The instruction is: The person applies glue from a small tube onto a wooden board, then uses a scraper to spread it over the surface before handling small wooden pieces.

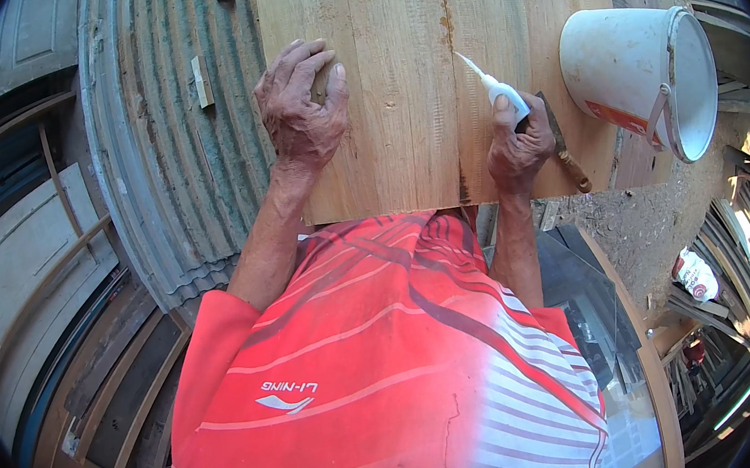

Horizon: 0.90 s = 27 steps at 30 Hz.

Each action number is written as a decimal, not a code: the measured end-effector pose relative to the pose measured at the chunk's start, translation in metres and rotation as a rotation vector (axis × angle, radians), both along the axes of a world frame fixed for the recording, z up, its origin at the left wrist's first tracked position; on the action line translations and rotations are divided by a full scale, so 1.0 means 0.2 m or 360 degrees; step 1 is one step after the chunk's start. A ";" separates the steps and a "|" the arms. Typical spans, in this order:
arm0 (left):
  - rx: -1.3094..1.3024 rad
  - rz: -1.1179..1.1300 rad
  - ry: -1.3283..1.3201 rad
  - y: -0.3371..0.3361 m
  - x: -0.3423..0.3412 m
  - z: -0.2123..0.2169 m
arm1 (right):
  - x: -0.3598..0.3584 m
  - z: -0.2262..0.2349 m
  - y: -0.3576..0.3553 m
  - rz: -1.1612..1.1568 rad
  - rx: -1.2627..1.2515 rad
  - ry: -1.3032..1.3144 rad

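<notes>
My right hand (519, 147) is closed around a small white glue bottle (507, 99). The bottle's long thin nozzle points up and left, toward a dark brown-stained seam in the wooden board panel (402, 140). Beside that hand lies a tool with a dark flat blade and a wooden handle (574, 172), partly hidden by the fingers. Near the panel's left edge, my left hand (302, 109) is bent with its fingers curled opposite the thumb. A brownish patch shows between them; what it is cannot be made out.
A white plastic bucket (618, 67) lies on its side at the panel's right. Corrugated sheeting (173, 136) runs along the left, with a small wood block (202, 81) on it. Scrap wood (743, 259) is heaped at right; framed panels (126, 388) lean at lower left.
</notes>
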<state>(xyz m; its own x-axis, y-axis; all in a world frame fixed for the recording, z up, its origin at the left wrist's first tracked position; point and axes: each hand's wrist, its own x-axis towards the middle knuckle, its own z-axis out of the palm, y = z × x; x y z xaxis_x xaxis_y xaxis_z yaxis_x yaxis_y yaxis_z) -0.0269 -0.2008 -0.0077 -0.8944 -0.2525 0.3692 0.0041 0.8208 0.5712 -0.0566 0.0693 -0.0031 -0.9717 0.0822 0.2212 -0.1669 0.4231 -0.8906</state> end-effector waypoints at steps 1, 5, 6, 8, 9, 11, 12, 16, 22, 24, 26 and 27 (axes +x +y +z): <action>-0.0004 0.0000 -0.0003 0.00 0.00 0.00 | 0.00 0.00 0.00 0.0003 0.0005 0.0008; -0.0022 0.0003 -0.0027 0.02 0.00 0.02 | -0.01 0.01 0.01 -0.0003 -0.0009 -0.0014; -0.0008 -0.0001 -0.0018 0.02 0.00 0.01 | 0.00 0.02 0.00 -0.0021 -0.0065 0.0014; 0.0016 -0.0011 -0.0036 -0.01 -0.01 0.00 | 0.00 0.04 -0.03 -0.0043 -0.0138 0.0017; 0.0032 -0.0010 -0.0052 -0.01 0.00 0.00 | -0.01 0.04 -0.03 -0.0045 -0.0149 -0.0015; 0.0021 -0.0010 -0.0044 -0.01 0.00 0.02 | 0.00 0.04 -0.01 0.0031 -0.0185 -0.0115; 0.0013 -0.0015 -0.0043 0.00 0.00 0.03 | 0.00 0.06 -0.02 0.0044 -0.0186 -0.0117; 0.0038 -0.0001 -0.0058 0.00 0.00 0.04 | -0.06 0.06 -0.07 0.0094 -0.0247 -0.0135; 0.0018 0.0093 -0.0105 0.01 0.00 0.05 | -0.09 0.08 -0.17 0.0138 -0.0377 -0.0262; 0.0135 0.0063 -0.0101 -0.01 0.01 0.04 | -0.08 0.08 -0.19 0.0157 -0.0411 -0.0272; 0.0137 0.0045 -0.0086 -0.01 -0.01 0.02 | -0.08 0.08 -0.20 0.0165 -0.0455 -0.0307; 0.0138 0.0034 -0.0086 -0.01 0.00 0.01 | -0.08 0.08 -0.21 0.0172 -0.0450 -0.0332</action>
